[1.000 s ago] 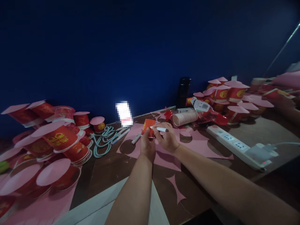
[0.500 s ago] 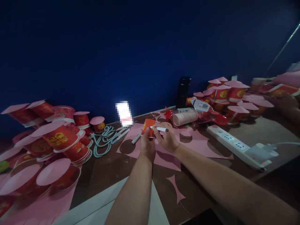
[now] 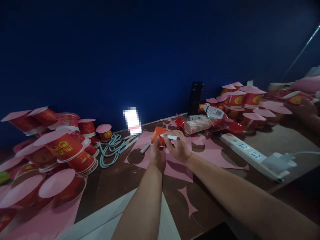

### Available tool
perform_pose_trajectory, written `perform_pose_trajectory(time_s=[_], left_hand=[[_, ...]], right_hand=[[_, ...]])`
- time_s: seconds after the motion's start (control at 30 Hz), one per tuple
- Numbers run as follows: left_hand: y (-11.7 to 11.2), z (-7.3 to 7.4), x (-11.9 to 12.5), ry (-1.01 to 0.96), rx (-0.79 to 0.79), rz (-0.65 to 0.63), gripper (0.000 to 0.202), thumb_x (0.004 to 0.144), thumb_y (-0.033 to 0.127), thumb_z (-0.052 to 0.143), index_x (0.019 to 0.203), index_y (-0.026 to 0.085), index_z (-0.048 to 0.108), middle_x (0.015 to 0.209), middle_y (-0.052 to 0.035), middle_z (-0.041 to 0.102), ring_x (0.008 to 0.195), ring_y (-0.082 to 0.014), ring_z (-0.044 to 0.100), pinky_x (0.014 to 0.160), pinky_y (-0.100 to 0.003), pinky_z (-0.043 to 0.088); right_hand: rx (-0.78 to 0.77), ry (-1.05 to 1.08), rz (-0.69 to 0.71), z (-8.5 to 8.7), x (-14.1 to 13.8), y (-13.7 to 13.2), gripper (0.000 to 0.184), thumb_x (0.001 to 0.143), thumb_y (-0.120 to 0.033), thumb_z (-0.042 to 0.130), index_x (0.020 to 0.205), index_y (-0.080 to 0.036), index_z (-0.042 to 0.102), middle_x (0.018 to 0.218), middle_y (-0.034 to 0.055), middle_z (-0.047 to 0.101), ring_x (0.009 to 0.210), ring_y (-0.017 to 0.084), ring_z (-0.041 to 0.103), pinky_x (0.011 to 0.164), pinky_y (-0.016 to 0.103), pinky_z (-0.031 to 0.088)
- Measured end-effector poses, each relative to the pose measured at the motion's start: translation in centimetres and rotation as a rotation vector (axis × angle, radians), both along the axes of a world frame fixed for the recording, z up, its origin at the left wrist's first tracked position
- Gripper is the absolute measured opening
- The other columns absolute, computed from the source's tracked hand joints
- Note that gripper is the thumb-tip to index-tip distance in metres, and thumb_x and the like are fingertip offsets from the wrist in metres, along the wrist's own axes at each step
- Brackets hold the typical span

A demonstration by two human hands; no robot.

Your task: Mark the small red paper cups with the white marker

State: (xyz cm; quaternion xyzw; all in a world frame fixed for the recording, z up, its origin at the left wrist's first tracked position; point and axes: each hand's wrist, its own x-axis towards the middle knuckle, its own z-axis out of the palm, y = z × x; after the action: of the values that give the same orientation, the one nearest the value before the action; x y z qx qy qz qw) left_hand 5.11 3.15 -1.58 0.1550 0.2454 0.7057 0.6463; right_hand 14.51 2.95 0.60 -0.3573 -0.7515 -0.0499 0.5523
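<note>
My left hand [image 3: 157,156] is closed around a small red paper cup [image 3: 157,133], held upside down over a sheet of pink paper [image 3: 212,154] with round holes cut out of it. Fingers of my right hand [image 3: 178,149] pinch a white marker pen [image 3: 172,137] whose tip rests against the cup's side. Both hands meet above the middle of the dark wooden table [image 3: 120,180].
Red cups capped with pink paper discs are heaped at the left [image 3: 60,146] and at the back right [image 3: 246,100]. A sleeve of stacked cups [image 3: 200,125], a black bottle [image 3: 195,98], a white power strip [image 3: 246,151], a pale green cord [image 3: 110,150] and loose pens [image 3: 145,147] lie around. Another person's arm [image 3: 308,115] shows at the far right.
My hands, the cup and the marker have stayed almost still. At the far right the other person's hand has shifted a cup slightly.
</note>
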Motion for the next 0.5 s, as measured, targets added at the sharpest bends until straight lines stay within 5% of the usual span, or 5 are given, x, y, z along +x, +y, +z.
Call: perform_pose_trajectory(time_s=[0.5], left_hand=[[-0.49,0.33,0.23,0.064,0.017,0.017,0.025,0.071,0.032,0.072,0.089,0.015,0.067,0.087,-0.0049,0.068,0.089,-0.0174,0.065,0.094,-0.035,0.044]], right_hand=[[0.014,-0.009,-0.017,0.36,-0.01,-0.09,0.015,0.093,-0.03,0.051,0.1,-0.023,0.064,0.091,0.005,0.071,0.088,0.02,0.064,0.085,0.039,0.046]])
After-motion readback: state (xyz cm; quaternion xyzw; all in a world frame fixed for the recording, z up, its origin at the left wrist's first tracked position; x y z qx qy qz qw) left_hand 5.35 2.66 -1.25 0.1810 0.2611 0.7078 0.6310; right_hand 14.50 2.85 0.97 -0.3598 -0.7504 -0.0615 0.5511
